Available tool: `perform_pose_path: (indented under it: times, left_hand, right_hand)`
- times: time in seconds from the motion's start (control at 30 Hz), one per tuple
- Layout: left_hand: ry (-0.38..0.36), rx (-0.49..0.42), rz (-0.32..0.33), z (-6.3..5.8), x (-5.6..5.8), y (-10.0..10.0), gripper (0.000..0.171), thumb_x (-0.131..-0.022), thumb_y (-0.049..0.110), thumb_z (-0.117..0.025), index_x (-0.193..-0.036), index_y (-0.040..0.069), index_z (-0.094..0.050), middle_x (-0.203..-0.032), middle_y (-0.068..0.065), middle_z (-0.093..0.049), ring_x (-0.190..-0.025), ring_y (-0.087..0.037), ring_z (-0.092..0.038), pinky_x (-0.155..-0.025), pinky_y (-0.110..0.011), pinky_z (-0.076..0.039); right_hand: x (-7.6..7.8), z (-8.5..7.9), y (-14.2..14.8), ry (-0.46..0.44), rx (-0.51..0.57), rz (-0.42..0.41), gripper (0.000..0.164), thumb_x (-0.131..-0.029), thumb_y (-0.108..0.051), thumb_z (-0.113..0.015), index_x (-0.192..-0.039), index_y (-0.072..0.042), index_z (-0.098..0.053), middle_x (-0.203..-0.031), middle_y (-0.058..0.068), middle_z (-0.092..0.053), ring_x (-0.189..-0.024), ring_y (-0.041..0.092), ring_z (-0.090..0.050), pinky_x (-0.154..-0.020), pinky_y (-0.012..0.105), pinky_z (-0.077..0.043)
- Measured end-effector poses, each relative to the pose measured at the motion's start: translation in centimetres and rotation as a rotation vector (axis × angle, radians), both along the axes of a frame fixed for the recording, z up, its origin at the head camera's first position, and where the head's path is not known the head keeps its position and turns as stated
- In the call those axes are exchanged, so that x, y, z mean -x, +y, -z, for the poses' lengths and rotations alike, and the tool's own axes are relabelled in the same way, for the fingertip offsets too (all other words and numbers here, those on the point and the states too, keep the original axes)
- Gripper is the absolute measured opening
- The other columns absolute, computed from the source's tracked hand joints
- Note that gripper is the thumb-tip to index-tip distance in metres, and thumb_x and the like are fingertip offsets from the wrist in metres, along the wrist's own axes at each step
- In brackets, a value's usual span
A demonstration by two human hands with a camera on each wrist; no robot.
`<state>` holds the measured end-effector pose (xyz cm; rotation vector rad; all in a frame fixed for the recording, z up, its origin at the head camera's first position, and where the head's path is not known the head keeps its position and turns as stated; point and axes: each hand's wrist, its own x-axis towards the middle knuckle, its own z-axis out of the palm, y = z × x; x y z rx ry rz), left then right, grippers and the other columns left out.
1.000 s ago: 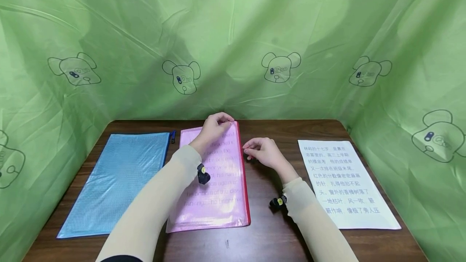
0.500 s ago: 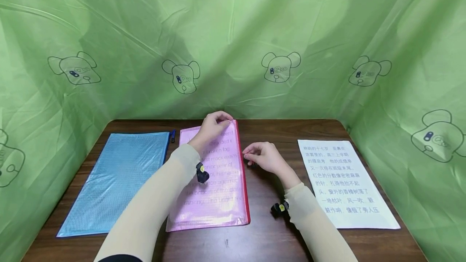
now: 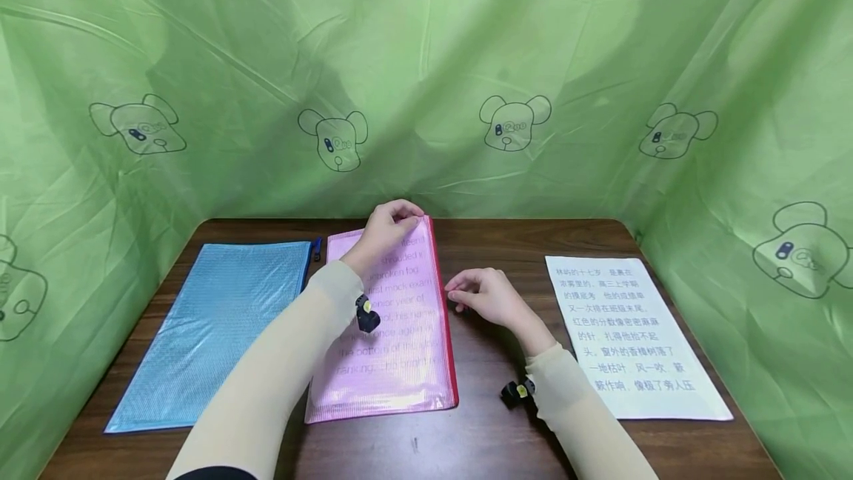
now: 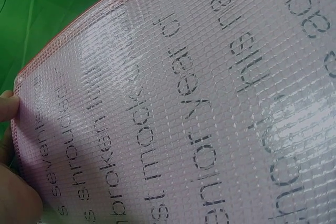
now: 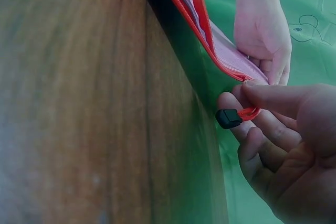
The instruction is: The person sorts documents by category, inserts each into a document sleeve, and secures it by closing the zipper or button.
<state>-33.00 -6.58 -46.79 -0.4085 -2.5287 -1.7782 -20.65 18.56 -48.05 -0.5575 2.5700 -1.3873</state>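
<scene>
A pink mesh zip pouch [image 3: 393, 391] lies in the middle of the table, with a printed English sheet showing through it. My left hand [image 3: 385, 234] grips its far edge near the right corner, thumb on top; in the left wrist view the thumb and a fingertip show at that edge. Along the pouch's right side runs a red zipper [image 3: 448, 347]. My right hand [image 3: 492, 298] pinches the zipper's slider between thumb and fingers. From the slider hangs a red cord with a black pull tab [image 5: 229, 119], against the fingers. The zipper's two red edges stand apart on the near side of the slider.
On the left lies a blue mesh zip pouch [image 3: 226, 324] with a dark blue pull [image 3: 317, 249]. A white sheet with printed Chinese text [image 3: 633, 339] lies at the right. Green cloth [image 3: 426, 95] walls the back and sides of the brown wooden table [image 3: 493, 428].
My right hand has slid a short way along the zipper towards the near side. My left hand and the pouch's far edge have shifted slightly away and to the left.
</scene>
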Motion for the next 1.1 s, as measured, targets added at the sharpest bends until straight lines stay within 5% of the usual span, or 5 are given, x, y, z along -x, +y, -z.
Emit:
perform_pose_path:
  times: [0.33,1.1]
  left_hand:
    - [0.017,0.028,-0.025,-0.4,0.0,-0.2,0.013,-0.103,0.005,-0.072,-0.112,0.011,-0.080,-0.102,-0.005,-0.075,-0.093,-0.019,-0.064,-0.086,-0.032,-0.050]
    - [0.003,0.028,-0.047,-0.7,0.1,-0.4,0.016,-0.103,0.005,-0.070,-0.114,0.011,-0.081,-0.106,-0.006,-0.074,-0.094,-0.018,-0.062,-0.087,-0.031,-0.049]
  right_hand:
    - [-0.7,0.7,0.4,0.007,-0.029,-0.012,0.004,-0.101,-0.011,-0.079,-0.103,-0.011,-0.082,-0.086,0.003,-0.079,-0.072,0.019,-0.076,-0.065,0.027,-0.055]
    - [-2.6,-0.3,0.6,-0.007,-0.017,-0.059,0.007,-0.100,-0.008,-0.078,-0.106,-0.006,-0.082,-0.087,0.009,-0.079,-0.074,0.022,-0.076,-0.068,0.025,-0.057]
